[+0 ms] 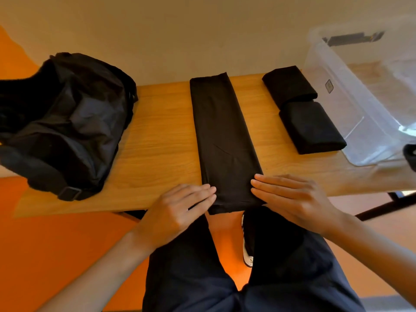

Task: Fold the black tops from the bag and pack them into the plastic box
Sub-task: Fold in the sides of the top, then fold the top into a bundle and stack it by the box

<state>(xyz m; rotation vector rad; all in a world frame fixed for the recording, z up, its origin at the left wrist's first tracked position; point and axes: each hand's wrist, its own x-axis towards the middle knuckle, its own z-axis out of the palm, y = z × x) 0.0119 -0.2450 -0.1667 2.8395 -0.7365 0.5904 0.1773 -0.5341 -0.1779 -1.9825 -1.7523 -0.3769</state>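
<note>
Black top [225, 140] lies mid-desk [157, 143], folded into a long strip; both hands, left [180, 212] and right [290, 199], press flat on its near end. Two folded tops [301, 109] wait beside the plastic box [351, 113], unpacked.

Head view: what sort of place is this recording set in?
Likely a plain indoor room set up for the task; home or office is unclear. A wooden table stands against a bare beige wall, over an orange floor.
</note>
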